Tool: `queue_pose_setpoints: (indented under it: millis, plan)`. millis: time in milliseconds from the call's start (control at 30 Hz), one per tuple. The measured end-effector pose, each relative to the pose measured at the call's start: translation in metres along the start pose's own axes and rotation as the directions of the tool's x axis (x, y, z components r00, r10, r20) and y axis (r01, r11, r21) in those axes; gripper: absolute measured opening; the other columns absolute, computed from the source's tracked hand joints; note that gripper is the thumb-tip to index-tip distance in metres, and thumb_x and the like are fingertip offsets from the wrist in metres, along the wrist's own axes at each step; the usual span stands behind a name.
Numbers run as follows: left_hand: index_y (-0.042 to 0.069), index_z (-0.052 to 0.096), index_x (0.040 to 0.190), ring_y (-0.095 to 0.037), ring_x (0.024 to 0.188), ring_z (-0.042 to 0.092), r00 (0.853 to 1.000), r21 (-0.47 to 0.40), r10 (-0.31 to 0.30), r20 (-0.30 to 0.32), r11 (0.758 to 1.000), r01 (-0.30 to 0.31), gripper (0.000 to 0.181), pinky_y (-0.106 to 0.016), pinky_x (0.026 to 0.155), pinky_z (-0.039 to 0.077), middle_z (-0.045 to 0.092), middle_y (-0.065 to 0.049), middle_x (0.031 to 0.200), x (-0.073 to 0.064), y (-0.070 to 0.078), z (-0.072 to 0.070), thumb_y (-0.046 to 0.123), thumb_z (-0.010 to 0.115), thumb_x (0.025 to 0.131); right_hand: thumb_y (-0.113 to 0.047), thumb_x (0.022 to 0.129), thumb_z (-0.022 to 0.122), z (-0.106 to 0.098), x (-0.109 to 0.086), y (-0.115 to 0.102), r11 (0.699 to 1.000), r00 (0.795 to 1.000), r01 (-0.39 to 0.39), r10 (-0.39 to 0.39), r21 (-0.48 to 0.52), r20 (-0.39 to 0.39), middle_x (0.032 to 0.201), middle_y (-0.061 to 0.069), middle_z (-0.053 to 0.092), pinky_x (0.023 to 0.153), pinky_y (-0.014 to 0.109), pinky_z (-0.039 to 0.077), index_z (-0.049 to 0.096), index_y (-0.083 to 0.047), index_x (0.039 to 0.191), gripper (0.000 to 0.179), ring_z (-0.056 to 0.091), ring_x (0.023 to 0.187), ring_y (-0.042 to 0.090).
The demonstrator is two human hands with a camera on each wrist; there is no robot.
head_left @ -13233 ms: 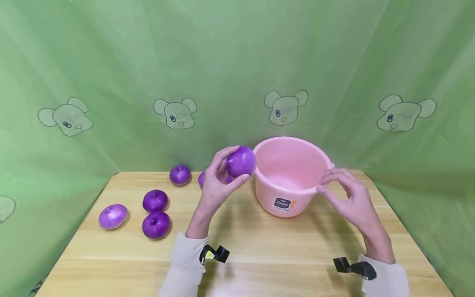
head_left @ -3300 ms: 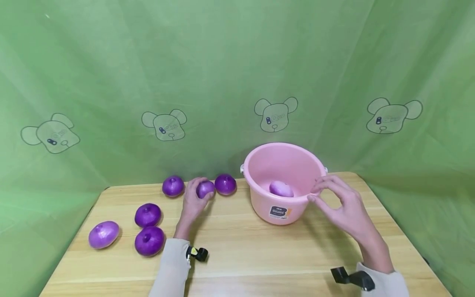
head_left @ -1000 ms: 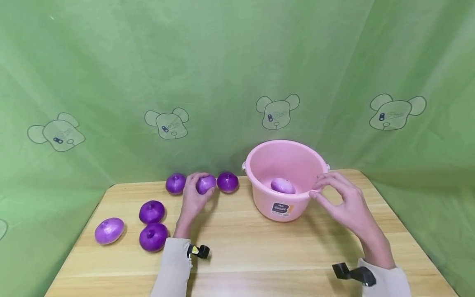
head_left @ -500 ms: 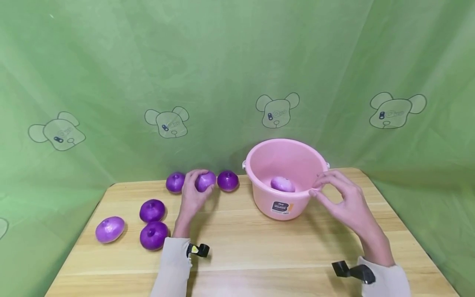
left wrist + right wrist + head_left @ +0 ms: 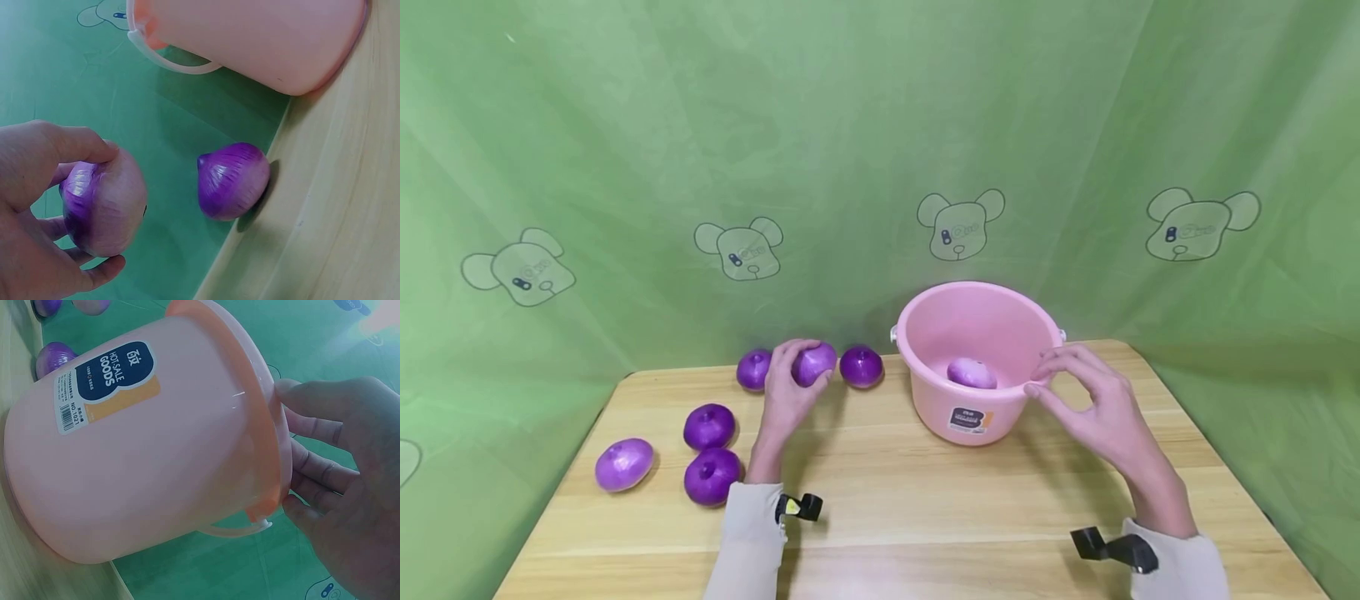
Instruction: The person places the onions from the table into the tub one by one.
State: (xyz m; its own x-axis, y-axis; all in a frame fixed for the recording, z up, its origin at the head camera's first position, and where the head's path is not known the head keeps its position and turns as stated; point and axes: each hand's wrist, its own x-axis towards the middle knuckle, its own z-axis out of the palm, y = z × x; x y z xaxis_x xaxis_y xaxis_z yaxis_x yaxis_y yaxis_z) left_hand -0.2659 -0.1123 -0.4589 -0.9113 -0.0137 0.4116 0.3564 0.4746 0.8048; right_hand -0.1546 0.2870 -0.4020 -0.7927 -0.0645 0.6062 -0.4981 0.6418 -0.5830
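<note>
My left hand (image 5: pixel 790 392) grips a purple onion (image 5: pixel 815 364) between thumb and fingers at the back of the table. In the left wrist view this onion (image 5: pixel 106 203) appears lifted off the wood, its pale side turned toward the bucket. To its right a darker onion (image 5: pixel 861 367) rests on the table; another onion (image 5: pixel 753 370) lies just left of the hand, partly covered by it. My right hand (image 5: pixel 1097 408) pinches the near right rim of a pink bucket (image 5: pixel 940 404), thumb outside. Inside the bucket lies one pale purple onion (image 5: pixel 972 373).
Two dark onions (image 5: pixel 709 427) sit close together at the left of the wooden table (image 5: pixel 910 500), with a lighter onion (image 5: pixel 625 464) farther left. A green curtain (image 5: pixel 850 167) with mouse-head prints hangs right behind the table. The bucket's white handle (image 5: pixel 234 531) hangs down its back side.
Thirteen seconds ago the bucket was empty and my left hand held an onion beside it. Within the last second, my left hand raises another onion slightly. My right hand stays at the rim.
</note>
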Motion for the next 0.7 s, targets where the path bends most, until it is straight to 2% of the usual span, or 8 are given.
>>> queue_pose_setpoints:
  millis: [333, 700]
  plan:
    - [0.01, 0.067, 0.127, -0.04, 0.127, 0.054, 0.998, -0.008, 0.05, -0.024, 0.999, -0.051, 0.052, -0.059, 0.108, 0.045, 0.053, -0.018, 0.141, 0.0, 0.007, -0.003, 0.005, 0.085, 0.079, -0.003, 0.082, 0.085, 0.001, -0.001, 0.0, 1.0, 1.0, -0.009, 0.009, -0.002, 0.002, 0.117, -0.006, 0.066, 0.109, 0.014, 0.034, 0.074, -0.019, 0.097, 0.024, 0.053, 0.119, 0.002]
    - [0.011, 0.067, 0.128, -0.04, 0.127, 0.054, 0.997, -0.024, 0.066, -0.028, 0.997, -0.067, 0.053, -0.059, 0.107, 0.046, 0.052, -0.017, 0.142, -0.001, 0.021, -0.008, 0.005, 0.085, 0.079, -0.003, 0.081, 0.086, 0.001, 0.0, -0.001, 1.0, 1.0, -0.006, 0.006, 0.0, -0.003, 0.117, -0.007, 0.066, 0.109, 0.014, 0.034, 0.074, -0.019, 0.097, 0.025, 0.053, 0.119, 0.001]
